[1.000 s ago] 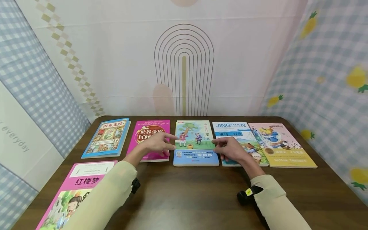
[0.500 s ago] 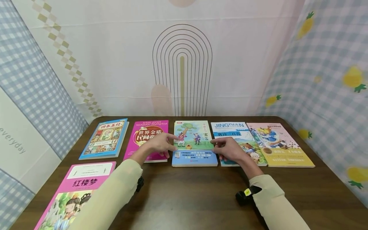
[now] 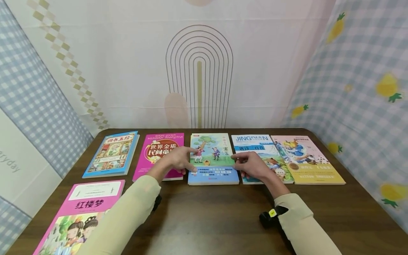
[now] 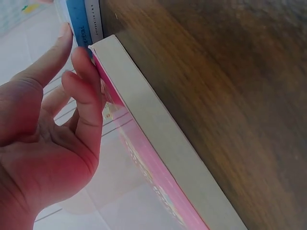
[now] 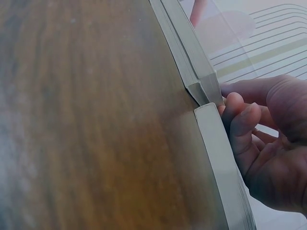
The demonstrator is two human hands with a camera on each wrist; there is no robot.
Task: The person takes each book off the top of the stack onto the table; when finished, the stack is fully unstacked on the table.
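Note:
A children's book with a green and blue cover [image 3: 213, 162] lies flat at the back middle of the table; the right wrist view shows two layers of book [image 5: 184, 43] in that stack. My left hand [image 3: 174, 159] is at its left side, over the magenta book [image 3: 159, 166], thumb and forefinger spread. In the left wrist view, my left thumb touches the blue spine [image 4: 79, 26]. At the stack's right side is my right hand [image 3: 253, 165], its thumb and forefinger reaching the edge and its other fingers bent over the JINGDIAN book [image 3: 251, 139].
A pink and yellow book [image 3: 313, 166] lies at the right end of the row, a blue-edged book [image 3: 111, 152] at the left end. Nearer on the left, a pink book [image 3: 78, 209] is partly covered by my left sleeve. Curtains [image 3: 137, 71] hang behind the brown table [image 3: 204, 219].
The whole view has shifted slightly, so everything appears a little further left. My left thumb now sits slightly lower along the green and blue book's left edge. My right hand keeps its place.

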